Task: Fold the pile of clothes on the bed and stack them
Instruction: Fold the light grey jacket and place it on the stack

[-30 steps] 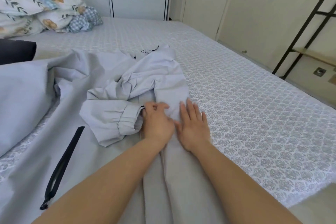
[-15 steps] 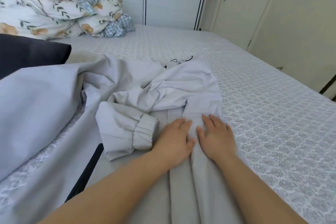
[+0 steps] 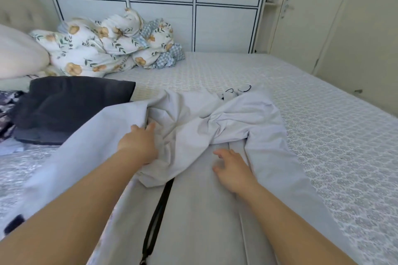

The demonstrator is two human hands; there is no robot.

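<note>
A light grey jacket (image 3: 206, 211) with a black zip lies spread on the bed, its upper part bunched in the middle. My left hand (image 3: 140, 144) grips a crumpled sleeve (image 3: 181, 135) of the jacket at the centre left. My right hand (image 3: 232, 165) rests on the flat front panel, fingers loosely spread and holding nothing. Folded dark clothes (image 3: 64, 107) lie at the left.
The bed (image 3: 323, 135) has a grey patterned cover with room to the right. A floral duvet (image 3: 103, 45) is heaped at the back left, beside a pale pillow (image 3: 19, 56). White drawers (image 3: 193, 6) stand behind the bed.
My left hand has left the spot beside the right hand, reached left and taken hold of the bunched sleeve. My right hand has slid slightly back. The view has tilted upward.
</note>
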